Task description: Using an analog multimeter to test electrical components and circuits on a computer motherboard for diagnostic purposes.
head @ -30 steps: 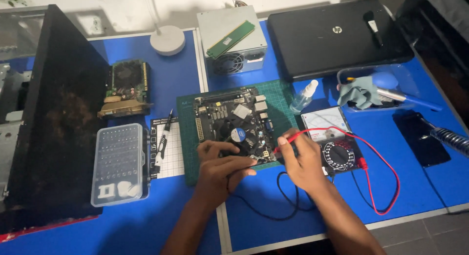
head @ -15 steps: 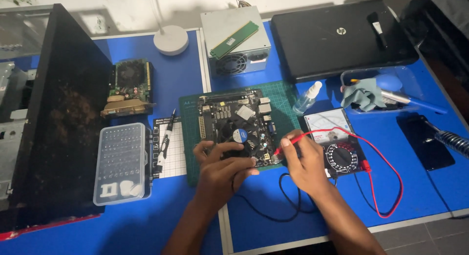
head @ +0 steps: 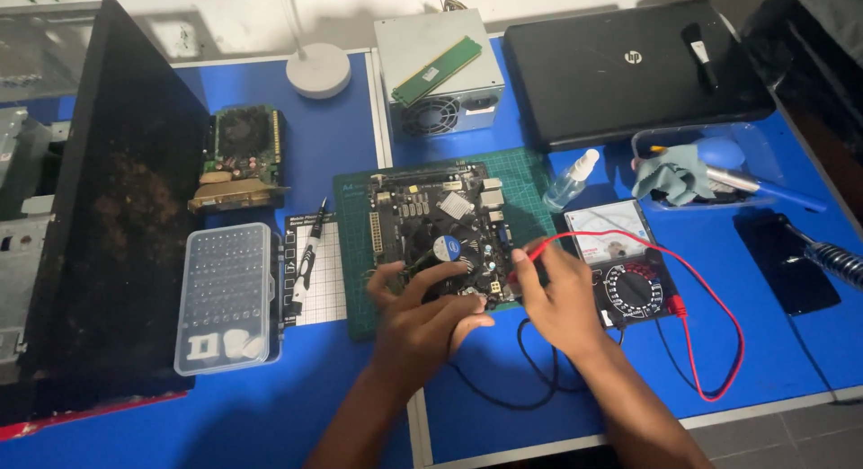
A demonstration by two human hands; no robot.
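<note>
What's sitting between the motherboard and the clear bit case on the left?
In the head view, a white gridded mat lies between the motherboard and the clear bit case, with a black screwdriver resting on it.

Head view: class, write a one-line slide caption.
Both hands, left hand and right hand, hold multimeter probes to a motherboard on a green cutting mat.

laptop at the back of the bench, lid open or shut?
Shut. The black laptop lies flat on the blue table with its lid down; no screen or keyboard shows, and a small brush rests on the lid.
</note>
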